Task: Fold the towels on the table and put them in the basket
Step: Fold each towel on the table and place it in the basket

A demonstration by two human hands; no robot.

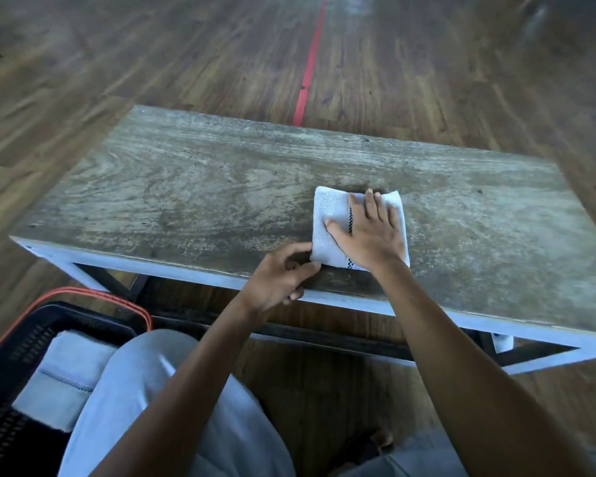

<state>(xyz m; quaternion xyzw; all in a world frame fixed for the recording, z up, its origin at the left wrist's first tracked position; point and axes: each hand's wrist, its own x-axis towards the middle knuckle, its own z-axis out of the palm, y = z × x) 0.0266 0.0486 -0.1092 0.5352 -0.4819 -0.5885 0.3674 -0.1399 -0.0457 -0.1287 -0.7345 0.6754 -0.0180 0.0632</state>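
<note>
Pressing flat, right hand [369,232] covers square, nubby white towel [327,215].

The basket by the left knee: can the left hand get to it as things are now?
Probably yes. The basket stands open-topped below the left hand, which pinches the folded towel's corner at the table edge; only the person's knee is near the path.

views: one only, a head-worn wide-angle camera.
position: above the near edge of the table [186,173], over the person's lap.
facing: forward and steeply down.
nearness: close; both forearms fill the lower frame.
centre: left hand [279,280] and right hand [369,235] at the towel [327,215].
edges: basket [21,342] lower left, floor [152,46] across the top.
</note>
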